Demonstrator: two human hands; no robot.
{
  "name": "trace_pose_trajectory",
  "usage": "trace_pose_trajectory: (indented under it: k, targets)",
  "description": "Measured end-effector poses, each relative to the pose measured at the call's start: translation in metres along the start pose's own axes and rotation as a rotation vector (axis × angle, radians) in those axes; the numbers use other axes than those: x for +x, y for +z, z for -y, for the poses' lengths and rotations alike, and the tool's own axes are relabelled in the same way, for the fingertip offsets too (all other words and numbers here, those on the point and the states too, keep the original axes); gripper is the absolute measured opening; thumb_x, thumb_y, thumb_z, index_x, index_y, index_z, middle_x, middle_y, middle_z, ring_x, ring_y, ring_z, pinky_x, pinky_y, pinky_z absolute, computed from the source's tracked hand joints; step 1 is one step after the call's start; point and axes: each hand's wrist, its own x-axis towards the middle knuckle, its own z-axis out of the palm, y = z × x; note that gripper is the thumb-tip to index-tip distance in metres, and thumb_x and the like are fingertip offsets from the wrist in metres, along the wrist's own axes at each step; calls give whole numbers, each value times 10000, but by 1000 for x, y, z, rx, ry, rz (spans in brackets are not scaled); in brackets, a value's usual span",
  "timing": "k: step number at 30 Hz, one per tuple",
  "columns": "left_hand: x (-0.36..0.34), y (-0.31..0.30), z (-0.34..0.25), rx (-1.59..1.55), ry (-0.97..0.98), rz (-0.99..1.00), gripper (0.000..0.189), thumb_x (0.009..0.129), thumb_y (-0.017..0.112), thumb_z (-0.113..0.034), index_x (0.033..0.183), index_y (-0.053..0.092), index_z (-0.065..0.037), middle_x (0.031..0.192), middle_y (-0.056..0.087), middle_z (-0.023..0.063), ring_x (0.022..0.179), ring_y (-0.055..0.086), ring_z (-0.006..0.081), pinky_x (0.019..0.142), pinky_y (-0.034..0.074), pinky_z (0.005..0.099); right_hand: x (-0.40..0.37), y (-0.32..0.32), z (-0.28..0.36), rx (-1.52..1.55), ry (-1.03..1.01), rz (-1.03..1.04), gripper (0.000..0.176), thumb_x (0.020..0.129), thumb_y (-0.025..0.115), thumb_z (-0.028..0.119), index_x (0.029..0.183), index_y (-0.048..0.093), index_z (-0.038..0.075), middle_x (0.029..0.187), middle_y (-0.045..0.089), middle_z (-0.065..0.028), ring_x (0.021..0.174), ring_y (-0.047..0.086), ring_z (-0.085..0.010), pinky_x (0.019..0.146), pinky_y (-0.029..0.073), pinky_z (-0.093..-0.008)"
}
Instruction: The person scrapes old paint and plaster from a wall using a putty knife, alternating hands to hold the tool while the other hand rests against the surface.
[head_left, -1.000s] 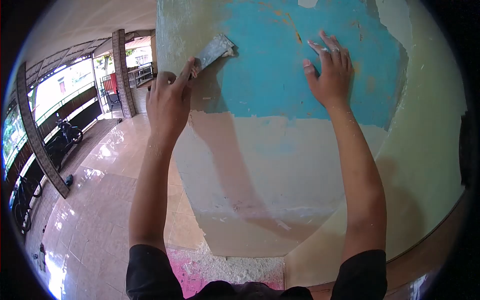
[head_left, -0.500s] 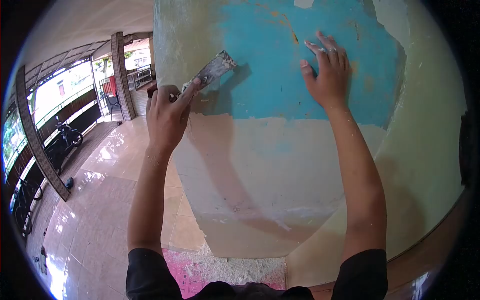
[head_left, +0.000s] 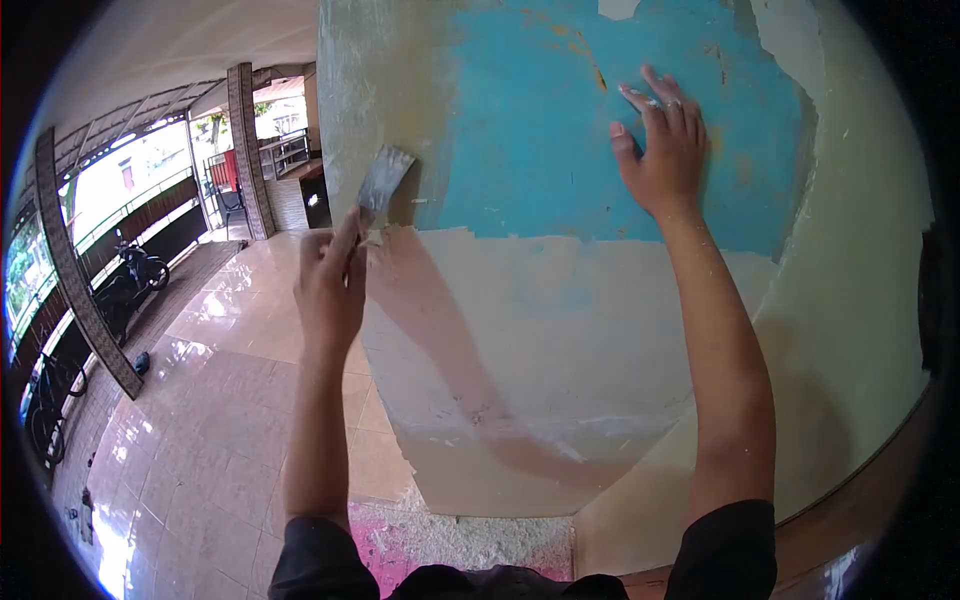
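Observation:
My left hand grips a putty knife, with a finger stretched along the blade. Its flat metal blade points up, close to the greenish-grey strip at the wall's left edge. The wall has a turquoise painted patch above a bare, pale scraped area. On the upper right of that patch my right hand rests with fingers spread, whitish dust on its fingertips. It holds nothing.
Paint flakes and dust lie on a pink sheet at the wall's foot. Glossy tiles cover the floor at left. Beyond stand porch pillars, a motorbike and a bicycle by a fence.
My left hand has moved down, and the putty knife has swung from pointing up-right to more upright, away from the turquoise patch. My right hand keeps its place on the wall.

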Motion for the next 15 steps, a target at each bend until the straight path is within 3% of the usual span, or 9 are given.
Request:
trace_pose_trajectory:
  k: [2,5,9,15]
  targets:
    - [-33,5,-4,-116,-176,-6,530,911,690,-55,1409,613,-222,993,580,73,763,610,209,692,536,354,1,0,-1,1,-10,-6,410,925,631,336,1319,594,231,1522,483,-32,1438,399,-297,1179,269,-556]
    - [-70,5,-17,-165,-296,104,550,894,691,-6,1409,610,-178,1017,604,84,816,649,178,714,560,349,0,1,-2,9,-10,-6,409,927,630,338,1321,593,232,1526,478,-29,1440,398,-298,1180,269,-560]
    - [-68,14,-19,-170,-196,76,558,910,691,-45,1425,598,-239,993,598,77,777,650,228,662,542,356,0,0,-1,-11,-11,15,411,929,628,337,1326,593,237,1530,472,-27,1440,397,-299,1179,273,-564]
    - [-14,-15,-16,92,-68,216,520,915,675,-97,1375,623,-335,1023,617,48,803,674,265,659,539,409,-1,0,-1,-26,-1,13,419,933,625,347,1338,589,248,1536,466,-22,1442,394,-298,1186,261,-560]
